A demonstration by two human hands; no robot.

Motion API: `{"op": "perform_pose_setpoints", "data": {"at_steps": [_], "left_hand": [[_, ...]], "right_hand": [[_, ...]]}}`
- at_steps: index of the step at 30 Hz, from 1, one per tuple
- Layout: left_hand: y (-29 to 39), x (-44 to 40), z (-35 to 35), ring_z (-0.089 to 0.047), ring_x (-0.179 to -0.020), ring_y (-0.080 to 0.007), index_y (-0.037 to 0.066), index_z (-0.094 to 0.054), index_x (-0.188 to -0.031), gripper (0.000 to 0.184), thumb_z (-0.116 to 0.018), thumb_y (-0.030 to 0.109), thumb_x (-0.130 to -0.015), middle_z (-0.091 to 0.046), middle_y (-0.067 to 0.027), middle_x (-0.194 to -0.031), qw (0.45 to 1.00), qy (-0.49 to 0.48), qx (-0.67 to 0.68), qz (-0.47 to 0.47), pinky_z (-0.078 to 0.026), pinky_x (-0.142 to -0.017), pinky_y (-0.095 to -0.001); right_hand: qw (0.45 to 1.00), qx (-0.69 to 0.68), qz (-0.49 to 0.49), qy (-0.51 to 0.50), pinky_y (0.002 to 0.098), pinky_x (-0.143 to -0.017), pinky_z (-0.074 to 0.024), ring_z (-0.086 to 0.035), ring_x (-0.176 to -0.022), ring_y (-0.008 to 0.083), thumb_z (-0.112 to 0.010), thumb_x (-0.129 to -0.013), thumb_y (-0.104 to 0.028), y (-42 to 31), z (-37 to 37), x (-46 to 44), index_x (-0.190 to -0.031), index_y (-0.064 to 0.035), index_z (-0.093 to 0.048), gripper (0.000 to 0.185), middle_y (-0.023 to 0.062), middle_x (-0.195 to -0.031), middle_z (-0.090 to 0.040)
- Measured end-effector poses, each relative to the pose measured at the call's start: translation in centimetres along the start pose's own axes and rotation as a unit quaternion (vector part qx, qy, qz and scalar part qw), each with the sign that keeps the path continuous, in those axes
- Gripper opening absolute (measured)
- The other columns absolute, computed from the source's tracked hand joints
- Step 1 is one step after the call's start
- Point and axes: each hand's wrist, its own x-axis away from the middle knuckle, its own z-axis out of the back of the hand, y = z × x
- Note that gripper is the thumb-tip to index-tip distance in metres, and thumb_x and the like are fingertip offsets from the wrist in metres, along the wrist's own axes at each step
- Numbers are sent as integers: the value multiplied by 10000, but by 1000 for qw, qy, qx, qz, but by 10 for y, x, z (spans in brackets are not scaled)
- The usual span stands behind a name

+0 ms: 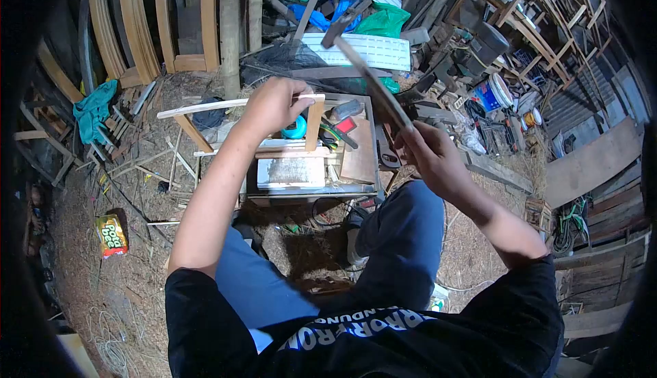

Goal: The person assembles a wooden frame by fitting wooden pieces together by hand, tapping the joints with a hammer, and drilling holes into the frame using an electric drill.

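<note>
My left hand (277, 103) is closed on the top strip of a small wooden frame (313, 128), close to its right corner. The frame stands upright on a low worktable (311, 199). In my right hand (432, 155) is a hammer (373, 80), gripped near the end of its handle. Its head is raised beyond the table's back edge, to the right of the frame. A blue round object (295, 128) shows behind the frame. Beside the frame lie a red item (345, 125) and a green-and-black tool (333, 132), whose kind I cannot make out.
A white board (291, 173) lies at the table's front. Wood strips (176, 162) litter the ground on the left, near a yellow snack bag (111, 235). A white-and-blue bucket (494, 93) stands at the right. Long timbers (139, 25) lean at the back left.
</note>
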Motion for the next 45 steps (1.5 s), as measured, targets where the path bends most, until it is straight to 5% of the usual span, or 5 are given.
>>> {"op": "perform_pose_setpoints", "data": {"at_steps": [22, 33, 37, 42, 45], "left_hand": [[-3, -4, -3, -708, -799, -410, 78, -806, -1028, 215, -780, 236, -885, -740, -203, -855, 1000, 0, -16, -11, -559, -733, -483], [4, -4, 2, -698, -770, -414, 64, -802, -970, 210, -785, 255, -885, -720, -204, -803, 999, -18, -37, 24, -546, -705, -488], [7, -2, 3, -705, -784, -411, 76, -804, -972, 201, -783, 257, -888, -723, -199, -806, 999, -28, -5, 39, -549, -707, -494], [6, 1, -4, -711, -788, -400, 108, -804, -1003, 178, -768, 243, -893, -731, -184, -811, 994, -46, -88, 40, -557, -708, -496], [1, 3, -6, -715, -810, -400, 117, -803, -1005, 167, -759, 242, -904, -737, -186, -836, 998, -42, -41, 3, -563, -721, -502]], "right_hand": [[974, 184, -89, -101, 288, -644, -401, -480, -719, 81, -472, -1143, -359, -1, 3, 0, -983, -18, -675, 428, -17, -762, -550], [984, 95, -117, -97, 294, -577, -357, -423, -639, 70, -482, -1138, -384, -10, 13, -4, -935, -44, -671, 439, -57, -708, -469], [999, 30, -5, 9, 294, -579, -362, -436, -649, 73, -482, -1138, -387, -5, 5, -4, -939, -39, -673, 444, -46, -710, -482], [979, 132, -122, -100, 277, -587, -370, -449, -662, 66, -497, -1135, -405, -16, 14, -4, -969, -26, -682, 453, -42, -707, -498], [999, 42, -2, -16, 269, -584, -369, -447, -662, 61, -498, -1137, -388, -2, 13, -6, -972, -21, -682, 443, -44, -716, -507]]}}
